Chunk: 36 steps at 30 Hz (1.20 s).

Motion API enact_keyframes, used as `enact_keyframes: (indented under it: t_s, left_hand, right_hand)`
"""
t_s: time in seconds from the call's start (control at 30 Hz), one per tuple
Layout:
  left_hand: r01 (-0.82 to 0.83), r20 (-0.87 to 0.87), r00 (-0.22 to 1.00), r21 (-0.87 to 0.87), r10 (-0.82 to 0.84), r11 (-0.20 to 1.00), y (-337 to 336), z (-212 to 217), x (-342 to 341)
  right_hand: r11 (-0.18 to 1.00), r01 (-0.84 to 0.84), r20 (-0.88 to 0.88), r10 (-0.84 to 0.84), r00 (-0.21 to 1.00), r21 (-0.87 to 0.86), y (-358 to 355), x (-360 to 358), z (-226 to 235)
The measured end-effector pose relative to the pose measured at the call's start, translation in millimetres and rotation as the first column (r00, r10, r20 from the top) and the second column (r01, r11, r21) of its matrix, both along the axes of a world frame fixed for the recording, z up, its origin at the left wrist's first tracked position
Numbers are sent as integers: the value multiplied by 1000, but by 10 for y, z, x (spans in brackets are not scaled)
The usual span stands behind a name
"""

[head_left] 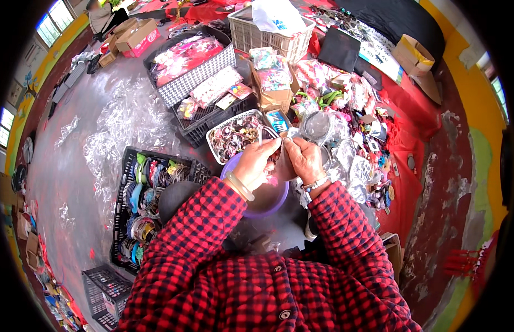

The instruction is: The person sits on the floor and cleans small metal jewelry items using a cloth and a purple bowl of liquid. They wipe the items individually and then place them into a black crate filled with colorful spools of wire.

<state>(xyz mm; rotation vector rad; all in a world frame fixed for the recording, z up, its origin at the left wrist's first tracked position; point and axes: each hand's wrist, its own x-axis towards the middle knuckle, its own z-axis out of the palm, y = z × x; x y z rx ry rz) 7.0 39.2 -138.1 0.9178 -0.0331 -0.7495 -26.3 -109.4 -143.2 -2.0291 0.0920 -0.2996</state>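
My left hand [256, 166] and my right hand [308, 159] meet in front of me, above a purple basin [263, 213]. Between them is a thin, see-through brownish piece that looks like a small plastic bag [285, 166]. My right thumb and fingers pinch its upper edge. The left fingers are closed too, with a pale, dark-edged loop [266, 131] showing at their tips; its kind is unclear. Just beyond the left hand stands a white basket [214, 145] full of hair ties and bands. The basin's contents are mostly hidden by my hands.
On the left, a black crate [118, 221] holds headbands in several colours. Past the white basket stand a patterned grey basket [201, 72], a cardboard box [276, 100] and a beige crate [240, 39]. Loose accessories and plastic packets [356, 166] pile up at right on red cloth [406, 133].
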Motion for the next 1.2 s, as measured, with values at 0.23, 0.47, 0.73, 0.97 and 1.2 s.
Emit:
enact_keyframes:
  t_s: [0.23, 0.47, 0.73, 0.97, 1.2]
  left_hand:
    - [-231, -92, 969, -31, 228, 972, 119, 60, 194]
    - [-364, -154, 923, -49, 353, 930, 197, 3, 312]
    - [-236, -196, 951, 29, 237, 971, 95, -43, 175]
    - [-93, -97, 991, -5, 92, 996, 33, 75, 28]
    - [-106, -56, 993, 13, 106, 994, 52, 21, 24]
  right_hand:
    - [809, 96, -79, -62, 995, 580, -313, 195, -236]
    - [801, 20, -104, 53, 993, 598, -464, 52, 78]
    - [985, -171, 78, 173, 982, -32, -115, -18, 152]
    - [981, -144, -48, 151, 987, 133, -132, -16, 13]
    - [977, -212, -167, 208, 964, -2, -139, -12, 169]
